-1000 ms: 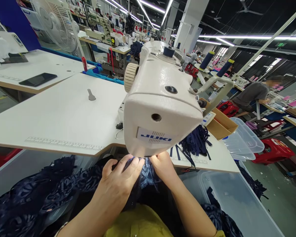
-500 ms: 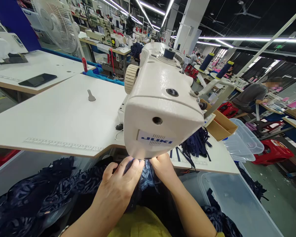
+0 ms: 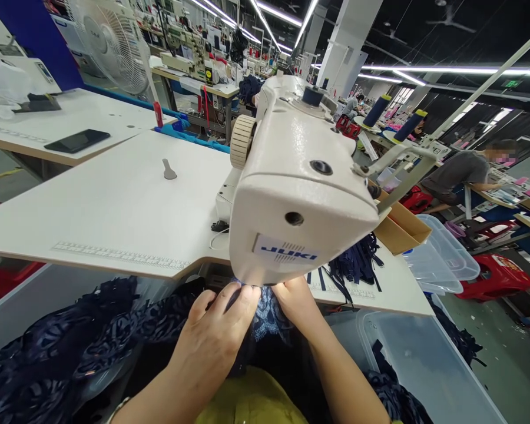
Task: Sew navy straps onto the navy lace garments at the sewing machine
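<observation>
A white JUKI sewing machine (image 3: 309, 200) stands directly in front of me, its head hiding the needle area. Navy lace fabric (image 3: 267, 318) hangs down from under the head, lit pale blue at its scalloped part. My left hand (image 3: 216, 327) is closed on the lace's left side, fingertips at the machine's lower edge. Across from it, my right hand (image 3: 297, 303) pinches the right side of the same lace, its fingertips partly covered by the head. More navy lace pieces (image 3: 70, 347) spill over the plastic bin at left.
Navy straps (image 3: 355, 262) and a cardboard box (image 3: 401, 227) lie right of the machine. A flat metal piece (image 3: 169, 170) rests on the white table (image 3: 128, 206); a phone (image 3: 77, 141) lies beyond. Clear bins (image 3: 428, 353) flank me. A person (image 3: 461, 171) sits at far right.
My view has turned slightly left, so the machine and table appear a little further right. Both hands keep their hold on the lace, with hardly any movement.
</observation>
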### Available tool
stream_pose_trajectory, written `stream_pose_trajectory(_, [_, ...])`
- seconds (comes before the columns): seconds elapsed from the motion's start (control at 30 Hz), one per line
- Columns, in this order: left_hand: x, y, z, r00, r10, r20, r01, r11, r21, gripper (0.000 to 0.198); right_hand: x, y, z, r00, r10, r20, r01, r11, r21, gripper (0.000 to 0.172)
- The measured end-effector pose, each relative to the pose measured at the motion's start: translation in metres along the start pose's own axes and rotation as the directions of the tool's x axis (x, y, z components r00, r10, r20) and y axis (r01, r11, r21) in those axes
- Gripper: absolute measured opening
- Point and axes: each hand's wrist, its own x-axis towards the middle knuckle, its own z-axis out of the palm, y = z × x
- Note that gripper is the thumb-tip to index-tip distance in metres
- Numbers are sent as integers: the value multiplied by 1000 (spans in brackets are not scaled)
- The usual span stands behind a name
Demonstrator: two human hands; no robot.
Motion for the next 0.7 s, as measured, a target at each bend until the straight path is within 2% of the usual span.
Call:
stream_pose_trajectory(0.2, [5,-2,-7,1000,30,7,-30,999,-17,45,0,1,1,1000,-20,0,20,1000,13,16])
stream_pose_trajectory(0.37, [6,-4,-5,999,17,-42,-19,999,-34,42,0,3,1,1000,-20,11,20,998,56,17])
stream_pose_trajectory(0.53, [13,-5,-9,991,128,-30,-129,991,-23,36,0,11,3,1000,7,13,-9,994,110,14])
stream_pose_trajectory(0.63, [17,-2,-13,993,115,-40,-118,991,-58,31,0,17,6,999,34,17,-36,988,149,11])
stream_pose_trajectory(0.7, [17,-1,-15,993,115,-31,-117,991,-71,41,-1,19,7,999,46,3,-45,985,168,12])
